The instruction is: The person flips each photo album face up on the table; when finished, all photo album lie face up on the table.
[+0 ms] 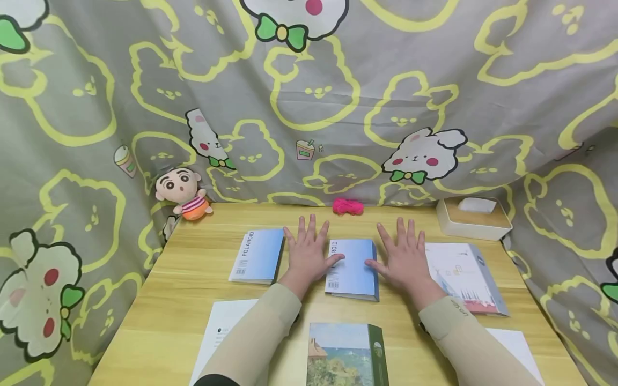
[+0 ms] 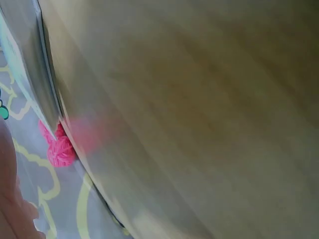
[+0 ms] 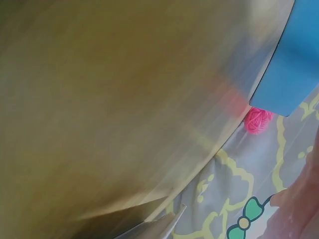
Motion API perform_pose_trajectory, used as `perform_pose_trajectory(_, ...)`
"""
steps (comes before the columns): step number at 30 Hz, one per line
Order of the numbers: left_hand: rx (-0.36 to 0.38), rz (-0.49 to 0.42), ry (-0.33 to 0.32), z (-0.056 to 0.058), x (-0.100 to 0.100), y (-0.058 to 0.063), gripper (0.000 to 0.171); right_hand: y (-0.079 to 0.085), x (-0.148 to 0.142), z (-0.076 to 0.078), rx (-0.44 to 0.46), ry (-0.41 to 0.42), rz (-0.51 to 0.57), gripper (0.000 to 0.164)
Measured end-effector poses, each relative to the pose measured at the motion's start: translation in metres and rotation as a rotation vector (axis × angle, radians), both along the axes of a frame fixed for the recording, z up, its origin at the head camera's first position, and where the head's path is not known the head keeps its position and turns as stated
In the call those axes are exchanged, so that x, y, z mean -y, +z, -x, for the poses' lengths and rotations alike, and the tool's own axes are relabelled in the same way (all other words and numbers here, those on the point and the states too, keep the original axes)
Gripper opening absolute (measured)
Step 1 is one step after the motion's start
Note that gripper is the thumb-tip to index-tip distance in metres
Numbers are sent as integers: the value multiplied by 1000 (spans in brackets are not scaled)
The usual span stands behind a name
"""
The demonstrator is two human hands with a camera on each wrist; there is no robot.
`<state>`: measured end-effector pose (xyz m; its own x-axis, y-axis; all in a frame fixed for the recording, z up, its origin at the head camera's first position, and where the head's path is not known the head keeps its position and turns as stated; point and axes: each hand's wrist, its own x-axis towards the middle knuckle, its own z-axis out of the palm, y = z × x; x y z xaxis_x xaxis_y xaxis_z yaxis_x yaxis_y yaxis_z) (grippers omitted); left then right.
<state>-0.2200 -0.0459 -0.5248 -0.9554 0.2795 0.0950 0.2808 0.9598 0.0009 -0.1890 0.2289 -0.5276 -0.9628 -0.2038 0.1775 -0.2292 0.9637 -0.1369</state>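
A blue book (image 1: 354,273) printed POLAROID lies in the middle of the wooden table (image 1: 164,305). On its left side my left hand (image 1: 307,258) is spread flat, thumb reaching over the cover. My right hand (image 1: 406,261) mirrors it on the other side, fingers straight, its thumb overlapping the book's right edge. Neither hand grips anything; whether the palms touch the table cannot be told. A matching blue book (image 1: 263,256) is left of the left hand. Beside the right hand lies a white book (image 1: 456,268) with a pale city drawing and grey spine.
Closer to me lies a book with a seaside painting (image 1: 338,354). White books (image 1: 222,321) (image 1: 514,340) are partly under my forearms. Along the back are a plush doll (image 1: 181,190), pink yarn (image 1: 347,207) and a tissue box (image 1: 473,220). A patterned curtain (image 1: 318,107) surrounds the table.
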Motion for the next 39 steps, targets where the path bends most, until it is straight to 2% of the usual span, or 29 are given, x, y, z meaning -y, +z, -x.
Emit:
perform_pose_trajectory(7, -22, -38, 0, 0, -3, 2, 102, 2, -1, 0, -47, 54, 41, 104)
perform_pose_trajectory(10, 13, -109, 44, 3, -1, 10, 100, 3, -1, 6, -58, 68, 85, 101)
perform_pose_trajectory(12, 45, -204, 99, 4, 3, 23, 99, 7, 1, 9, -56, 69, 121, 98)
perform_pose_trajectory(13, 64, -280, 133, 4, 6, 32, 99, 9, 3, 10, -58, 66, 127, 96)
perform_pose_trajectory(16, 117, -529, 212, 2, 23, 68, 96, 20, 13, 12, -42, 68, 141, 90)
perform_pose_trajectory(17, 119, -587, 226, 1, 31, 80, 95, 25, 18, 13, -36, 71, 147, 88)
perform_pose_trajectory(18, 121, -629, 235, 1, 39, 92, 92, 31, 23, 13, -26, 71, 161, 86)
perform_pose_trajectory(20, 122, -678, 252, 1, 60, 107, 86, 42, 38, 15, -3, 87, 201, 83)
perform_pose_trajectory(22, 116, -624, 261, 2, 80, 114, 81, 53, 56, 16, 21, 96, 270, 81)
perform_pose_trajectory(24, 138, -551, 266, 2, 97, 112, 78, 60, 76, 15, 45, 113, 346, 80)
perform_pose_trajectory(27, 192, -471, 250, 2, 111, 98, 78, 62, 106, 14, 107, 122, 461, 80)
perform_pose_trajectory(31, 270, -471, 242, -5, 124, 73, 80, 50, 152, 2, 300, 96, 673, 82)
perform_pose_trajectory(34, 310, -468, 255, -8, 134, 60, 81, 39, 183, -4, 440, 86, 800, 83)
perform_pose_trajectory(39, 339, -440, 268, -6, 144, 56, 78, 28, 216, 0, 564, 75, 890, 77)
